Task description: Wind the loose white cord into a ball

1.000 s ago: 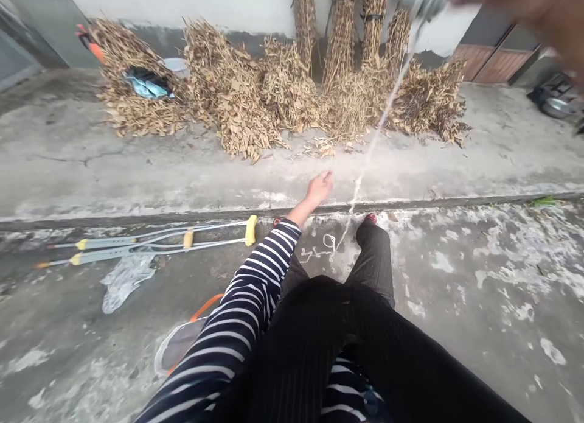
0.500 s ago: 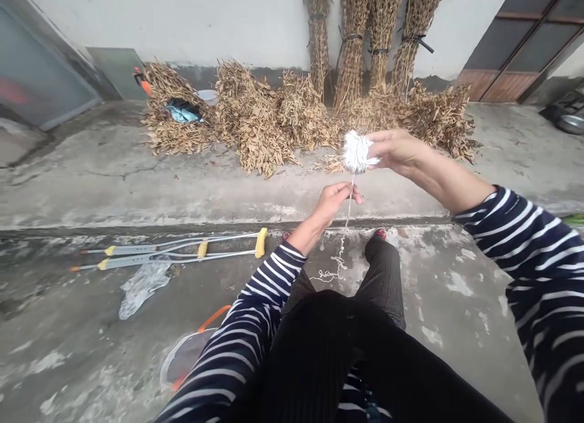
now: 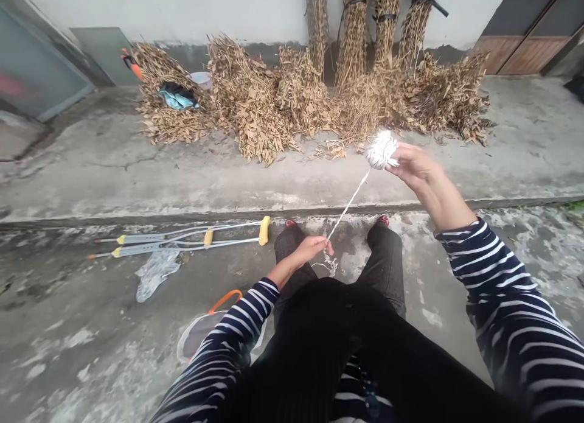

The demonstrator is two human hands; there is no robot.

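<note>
Fingers (image 3: 403, 157) of the right hand (image 3: 414, 166) are closed around a ball of white string (image 3: 381, 150), held up in the upper right of the middle of the frame, in front of the dry plants. From the ball a taut strand (image 3: 349, 204) runs down and to the left to the left hand (image 3: 309, 250), which sits low at the centre of the frame between the knees. Its fingers (image 3: 325, 245) are pressed together and pinch the strand. Just below that pinch, the loose end (image 3: 330, 265) hangs in a small tangle over the concrete floor (image 3: 479, 277). Both arms wear dark sleeves with white stripes, and the legs (image 3: 378, 265) in black trousers stretch forward to a low step (image 3: 137, 219) that crosses the frame. To the left, at the foot of the step, a pair of metal crutches (image 3: 182, 240) with yellow pads lies flat, with a crumpled clear plastic bag (image 3: 155, 271) touching them on the near side. Nearer, beside the left sleeve, is a pale bag with an orange handle (image 3: 223, 301). Along the top of the frame, heaps of dry brown stalks (image 3: 255, 106) lie against a pale wall (image 3: 182, 9), and tied bundles (image 3: 353, 33) stand upright behind them. A blue cloth (image 3: 176, 98) rests on the heap at the upper left.
</note>
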